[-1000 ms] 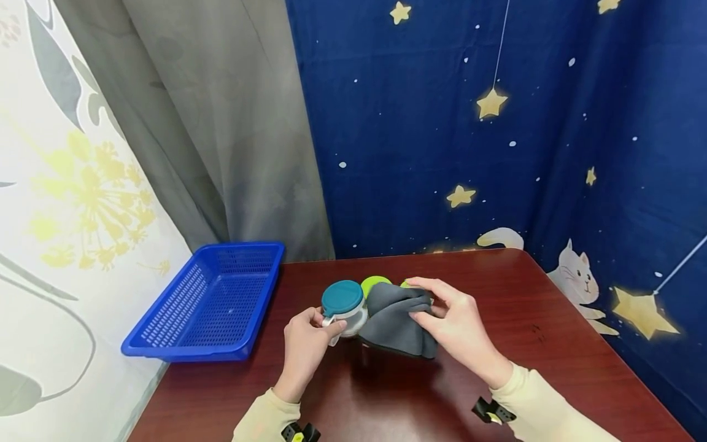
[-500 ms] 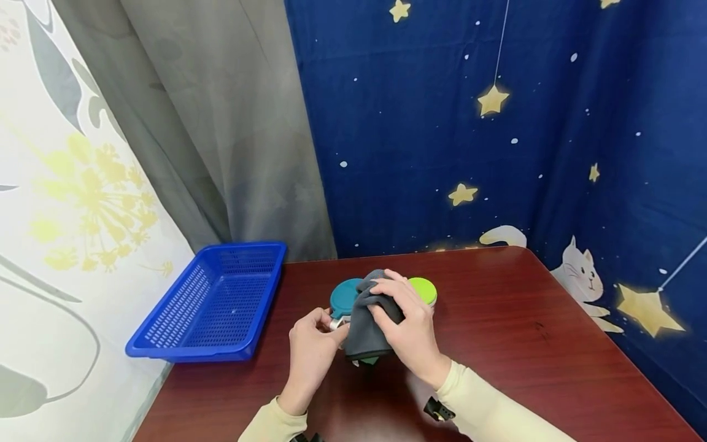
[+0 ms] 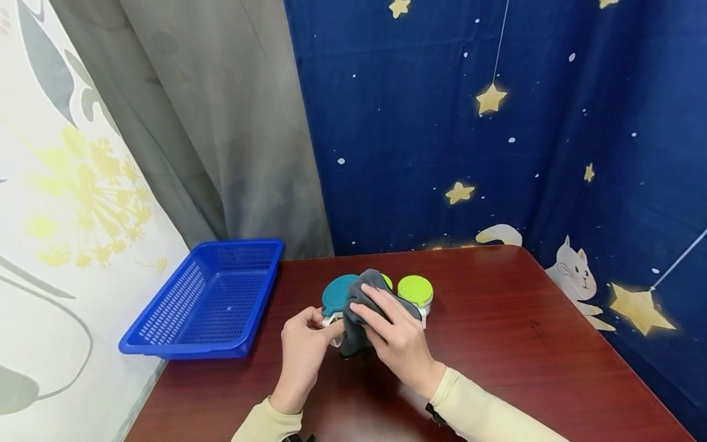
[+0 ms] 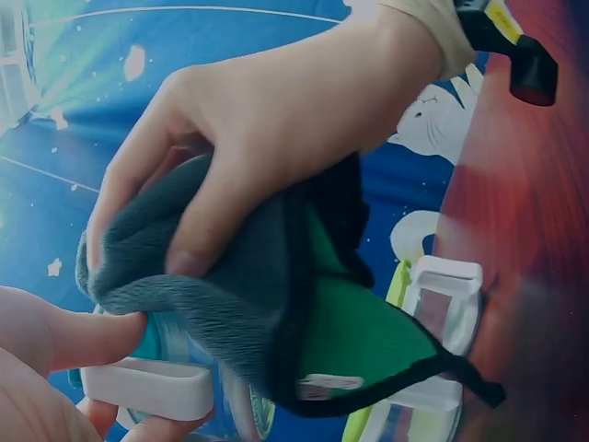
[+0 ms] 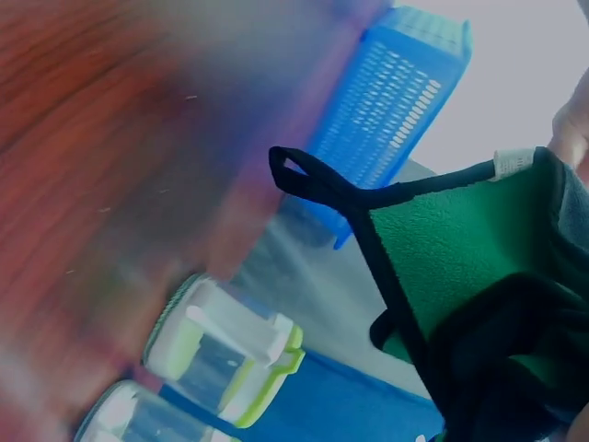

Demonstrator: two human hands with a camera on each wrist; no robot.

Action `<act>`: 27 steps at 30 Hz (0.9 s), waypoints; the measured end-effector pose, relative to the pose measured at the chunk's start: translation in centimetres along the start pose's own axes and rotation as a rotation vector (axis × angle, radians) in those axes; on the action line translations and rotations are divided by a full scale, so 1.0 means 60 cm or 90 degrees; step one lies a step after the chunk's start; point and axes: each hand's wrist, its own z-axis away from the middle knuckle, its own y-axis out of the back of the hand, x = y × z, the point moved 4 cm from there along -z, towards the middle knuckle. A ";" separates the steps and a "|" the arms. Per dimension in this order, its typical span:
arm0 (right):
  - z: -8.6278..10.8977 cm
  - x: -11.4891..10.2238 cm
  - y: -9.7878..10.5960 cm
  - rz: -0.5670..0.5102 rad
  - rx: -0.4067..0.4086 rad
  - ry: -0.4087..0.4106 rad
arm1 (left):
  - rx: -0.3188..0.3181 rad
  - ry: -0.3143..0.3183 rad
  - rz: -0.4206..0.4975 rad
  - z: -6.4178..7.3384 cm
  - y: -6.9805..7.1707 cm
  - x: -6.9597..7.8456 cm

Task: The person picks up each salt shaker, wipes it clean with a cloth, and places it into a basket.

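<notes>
A clear jar with a teal lid (image 3: 334, 294) is held by its white handle (image 4: 152, 389) between the thumb and fingers of my left hand (image 3: 302, 353). My right hand (image 3: 399, 344) grips a folded cloth (image 3: 359, 325), grey on one face and green on the other with black edging. The cloth lies against the jar's right side and hides much of its body. In the right wrist view a corner of the cloth (image 5: 460, 235) hangs with a black loop. Just behind stand two jars with lime-green lids, one (image 3: 415, 291) plainly seen, the other (image 3: 388, 280) mostly covered.
A blue perforated basket (image 3: 265, 294) stands at the left of the dark red wooden table (image 3: 497, 331). Behind the table hang a grey curtain (image 3: 265, 153) and a navy star-patterned curtain (image 3: 397, 153).
My right hand has moved left with the cloth, from in front of the lime-lidded jars onto the teal-lidded jar's side. My left hand keeps its hold on the handle.
</notes>
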 end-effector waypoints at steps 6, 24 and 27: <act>0.019 -0.008 0.005 0.042 0.018 0.096 | -0.009 0.013 0.028 -0.001 0.010 0.007; 0.048 0.002 -0.007 -0.034 -0.047 0.084 | 0.029 -0.013 -0.015 -0.004 0.026 -0.014; 0.041 0.003 -0.004 -0.048 -0.041 0.068 | 0.024 -0.011 -0.008 -0.003 0.028 -0.018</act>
